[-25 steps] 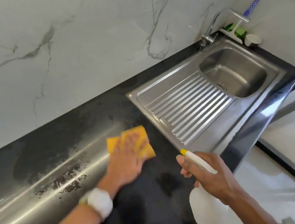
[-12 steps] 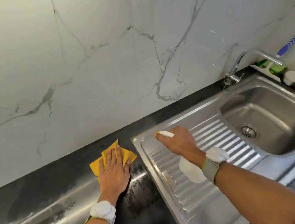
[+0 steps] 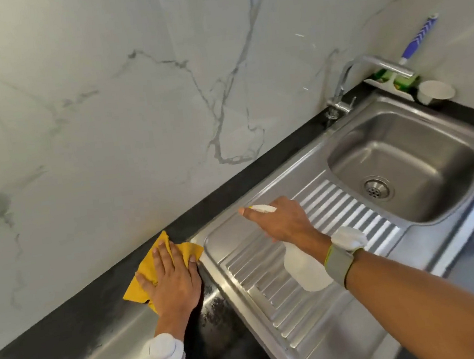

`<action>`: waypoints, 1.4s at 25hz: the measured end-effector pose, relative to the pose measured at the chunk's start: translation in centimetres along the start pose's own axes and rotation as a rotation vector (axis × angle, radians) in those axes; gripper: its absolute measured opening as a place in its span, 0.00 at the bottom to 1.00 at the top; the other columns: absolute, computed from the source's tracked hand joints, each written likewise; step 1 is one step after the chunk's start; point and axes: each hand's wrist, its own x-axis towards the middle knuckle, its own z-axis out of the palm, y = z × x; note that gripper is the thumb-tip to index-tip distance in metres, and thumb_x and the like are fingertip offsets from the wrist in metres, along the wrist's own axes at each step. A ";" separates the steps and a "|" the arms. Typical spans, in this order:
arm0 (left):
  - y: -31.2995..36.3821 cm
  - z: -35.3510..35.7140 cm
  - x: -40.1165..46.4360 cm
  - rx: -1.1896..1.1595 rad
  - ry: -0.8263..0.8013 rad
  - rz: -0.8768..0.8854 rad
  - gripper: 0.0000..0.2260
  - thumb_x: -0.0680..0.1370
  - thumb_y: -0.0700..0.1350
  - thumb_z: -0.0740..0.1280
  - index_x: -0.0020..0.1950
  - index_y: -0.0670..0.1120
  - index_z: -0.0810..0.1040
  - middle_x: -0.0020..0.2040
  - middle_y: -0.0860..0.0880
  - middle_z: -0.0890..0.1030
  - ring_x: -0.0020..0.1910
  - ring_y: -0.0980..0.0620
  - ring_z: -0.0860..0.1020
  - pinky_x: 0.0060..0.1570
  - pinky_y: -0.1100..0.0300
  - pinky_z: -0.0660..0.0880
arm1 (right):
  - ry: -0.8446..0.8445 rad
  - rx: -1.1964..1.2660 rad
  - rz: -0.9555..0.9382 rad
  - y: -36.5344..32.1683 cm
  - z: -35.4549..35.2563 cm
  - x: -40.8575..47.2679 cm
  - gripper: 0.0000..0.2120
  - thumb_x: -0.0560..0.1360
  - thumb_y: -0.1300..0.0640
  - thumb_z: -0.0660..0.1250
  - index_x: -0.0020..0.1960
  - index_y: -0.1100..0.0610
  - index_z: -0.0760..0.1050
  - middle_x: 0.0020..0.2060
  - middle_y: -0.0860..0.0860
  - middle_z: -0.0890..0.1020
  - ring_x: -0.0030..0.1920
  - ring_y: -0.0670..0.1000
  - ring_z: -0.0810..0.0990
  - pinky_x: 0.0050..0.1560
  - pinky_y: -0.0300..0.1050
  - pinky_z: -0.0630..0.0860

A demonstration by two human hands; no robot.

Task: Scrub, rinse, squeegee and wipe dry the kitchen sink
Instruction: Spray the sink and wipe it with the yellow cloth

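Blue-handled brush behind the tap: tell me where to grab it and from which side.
Grip the blue-handled brush on its striped handle, coming from above and in front. It leans against the marble wall with its head down in the caddy behind the tap; only the handle stands free for the fingers.

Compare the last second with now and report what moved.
The right hand carried the spray bottle from the counter edge out over the drainboard. The left hand slid the yellow cloth toward the wall and the sink's edge. Both holds stayed unchanged.
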 end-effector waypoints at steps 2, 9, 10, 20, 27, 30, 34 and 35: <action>2.1 -0.3 1.5 -0.046 0.011 -0.045 0.31 0.85 0.61 0.42 0.85 0.48 0.47 0.85 0.48 0.44 0.84 0.48 0.42 0.77 0.30 0.41 | -0.048 0.156 0.014 0.4 -2.7 1.1 0.35 0.66 0.26 0.74 0.45 0.60 0.84 0.33 0.53 0.86 0.31 0.51 0.85 0.44 0.52 0.87; 13.6 2.0 6.8 -0.115 0.040 -0.263 0.36 0.83 0.61 0.45 0.82 0.36 0.54 0.80 0.27 0.53 0.81 0.29 0.51 0.78 0.32 0.48 | -0.185 0.140 -0.043 4.7 -12.0 9.6 0.33 0.71 0.28 0.70 0.41 0.60 0.84 0.32 0.54 0.86 0.30 0.50 0.83 0.31 0.39 0.74; 15.1 2.1 7.5 -0.149 0.085 -0.312 0.36 0.83 0.60 0.46 0.81 0.34 0.56 0.79 0.25 0.54 0.80 0.28 0.52 0.78 0.32 0.48 | -0.195 0.141 -0.048 5.2 -12.8 10.3 0.33 0.70 0.28 0.70 0.41 0.60 0.84 0.32 0.54 0.86 0.30 0.51 0.83 0.34 0.41 0.75; 53.8 5.1 16.4 -0.049 -0.051 0.261 0.32 0.84 0.57 0.52 0.84 0.43 0.50 0.84 0.39 0.47 0.83 0.36 0.43 0.79 0.37 0.40 | -0.162 0.251 -0.096 14.1 -26.4 19.8 0.30 0.73 0.31 0.71 0.37 0.59 0.83 0.32 0.57 0.85 0.31 0.52 0.82 0.37 0.45 0.77; 45.6 2.6 21.4 0.285 -0.059 1.148 0.26 0.84 0.58 0.51 0.83 0.56 0.59 0.85 0.48 0.50 0.84 0.43 0.50 0.80 0.38 0.50 | -0.200 0.186 -0.096 16.9 -30.9 14.9 0.26 0.76 0.35 0.70 0.38 0.59 0.81 0.33 0.59 0.84 0.32 0.51 0.81 0.36 0.46 0.72; 34.0 1.4 19.4 0.268 -0.001 1.108 0.24 0.86 0.58 0.49 0.83 0.60 0.58 0.85 0.49 0.51 0.84 0.44 0.50 0.79 0.36 0.52 | -0.194 0.206 -0.086 15.5 -29.6 11.7 0.28 0.75 0.34 0.70 0.38 0.60 0.81 0.31 0.56 0.82 0.32 0.52 0.80 0.35 0.46 0.71; 18.3 0.6 12.4 0.208 0.035 0.840 0.25 0.85 0.60 0.48 0.83 0.64 0.54 0.85 0.49 0.49 0.84 0.44 0.50 0.79 0.39 0.51 | -0.227 0.245 -0.074 12.5 -25.2 8.2 0.29 0.72 0.31 0.72 0.37 0.58 0.82 0.30 0.56 0.81 0.32 0.53 0.80 0.35 0.48 0.72; 14.5 0.4 9.9 0.195 0.063 0.750 0.25 0.85 0.60 0.49 0.83 0.63 0.55 0.85 0.48 0.51 0.84 0.43 0.51 0.78 0.40 0.51 | -0.235 0.218 -0.069 11.6 -23.5 7.2 0.28 0.72 0.32 0.73 0.36 0.58 0.82 0.29 0.55 0.81 0.31 0.52 0.79 0.35 0.48 0.73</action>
